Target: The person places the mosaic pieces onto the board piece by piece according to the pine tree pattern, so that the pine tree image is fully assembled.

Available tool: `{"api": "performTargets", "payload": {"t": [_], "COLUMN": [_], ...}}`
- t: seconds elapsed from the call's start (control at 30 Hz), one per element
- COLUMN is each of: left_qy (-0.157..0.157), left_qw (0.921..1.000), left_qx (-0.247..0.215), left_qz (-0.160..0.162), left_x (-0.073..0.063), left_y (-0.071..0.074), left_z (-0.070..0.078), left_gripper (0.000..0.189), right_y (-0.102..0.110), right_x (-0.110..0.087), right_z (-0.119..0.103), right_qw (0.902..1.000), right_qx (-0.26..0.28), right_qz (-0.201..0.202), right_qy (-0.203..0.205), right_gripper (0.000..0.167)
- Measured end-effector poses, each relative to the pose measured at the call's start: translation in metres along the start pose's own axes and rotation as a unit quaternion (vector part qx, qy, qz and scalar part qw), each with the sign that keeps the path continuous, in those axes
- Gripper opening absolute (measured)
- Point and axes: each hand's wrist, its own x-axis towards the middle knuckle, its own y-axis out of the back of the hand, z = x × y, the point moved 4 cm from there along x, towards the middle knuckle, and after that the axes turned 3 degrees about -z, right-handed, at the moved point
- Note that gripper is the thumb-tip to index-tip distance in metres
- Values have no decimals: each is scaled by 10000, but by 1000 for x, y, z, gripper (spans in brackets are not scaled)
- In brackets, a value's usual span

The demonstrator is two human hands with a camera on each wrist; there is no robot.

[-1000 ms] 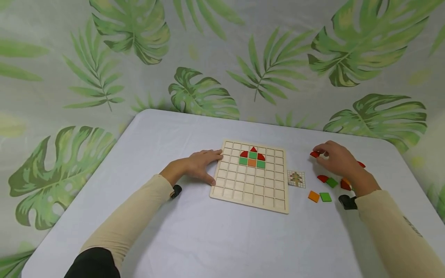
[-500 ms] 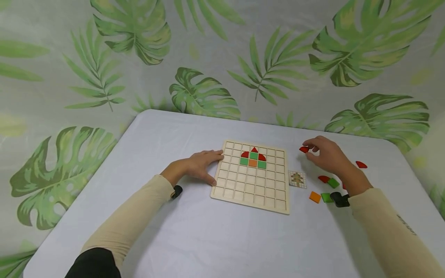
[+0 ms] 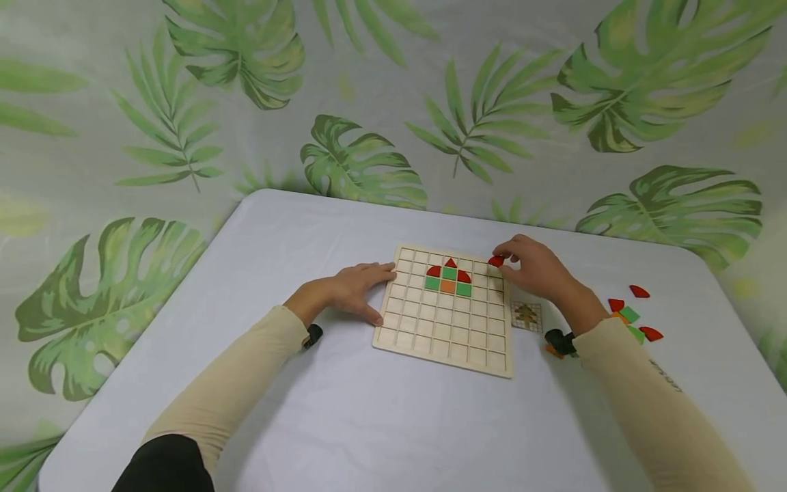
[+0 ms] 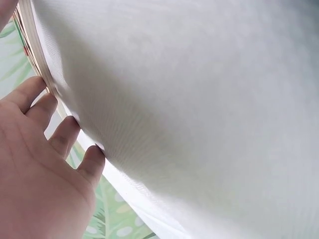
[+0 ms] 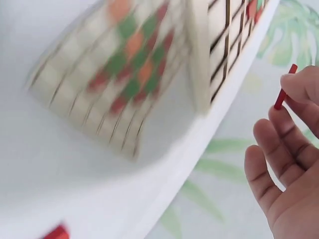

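Observation:
A square wooden grid board (image 3: 430, 331) lies on the table, with red, green and orange tiles (image 3: 448, 286) set in its upper cells. My left hand (image 3: 353, 292) rests at the board's left edge, fingers spread, fingertips touching the rim; the left wrist view shows these fingers (image 4: 65, 134) along the edge. Over the board's upper right corner, my right hand (image 3: 533, 268) pinches a red quarter-round tile (image 3: 496, 261) between thumb and finger. In the right wrist view that tile (image 5: 285, 87) is seen edge-on, with the other fingers loosely bent.
A small pattern card (image 3: 527, 316) lies just right of the board. Several loose tiles, among them a red one (image 3: 639, 292) and a green one (image 3: 630, 314), are scattered farther right. The right wrist camera partly covers an orange tile (image 3: 554, 351).
My right hand has moved left with the red quarter-round tile, from beside the loose tiles to over the board's upper right corner. The left hand stays at the board's edge.

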Motion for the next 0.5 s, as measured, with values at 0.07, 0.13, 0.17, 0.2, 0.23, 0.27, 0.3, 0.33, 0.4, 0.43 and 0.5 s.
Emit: {"api": "performTargets", "payload": {"t": [0.07,0.13,0.17,0.2,0.23,0.27,0.3,0.33,0.4,0.43,0.5], "left_qy": [7,-2,-4,-8,-17,-15,-13,-2,-3,-4,-15], "left_qw": [10000,10000,9999,9999,9999,9999,9999,9999,10000,10000,10000], "left_qx": [-36,-83,-105,-116,-111,-112,-111,-107,-96,-95,-98], "left_qz": [11,1,-8,-15,-14,-20,-21,-23,-15,-16,-9], "left_x": [-1,-1,-1,-1,-1,-1,-1,-1,0,0,-1], "left_y": [1,1,1,1,1,1,1,1,1,1,2], "left_z": [0,0,0,0,0,0,0,0,-1,0,0], "left_gripper": [96,96,96,96,97,97,97,97,97,97,97], "right_y": [-8,-17,-21,-25,-28,-31,-34,-36,-39,-40,-42], "right_x": [8,14,17,20,22,24,26,28,31,33,36], "right_z": [-9,-17,-22,-26,-30,-35,-40,-44,-54,-58,-66], "right_qw": [9999,9996,9994,9992,9990,9988,9986,9982,9976,9972,9967], "right_qx": [23,64,92,124,147,170,183,194,222,222,184], "right_qz": [-123,-272,-335,-389,-428,-451,-468,-480,-478,-478,-481], "right_qy": [6,-23,-17,5,36,117,186,288,455,528,626], "right_gripper": [29,30,30,30,30,30,29,29,28,27,27]}}
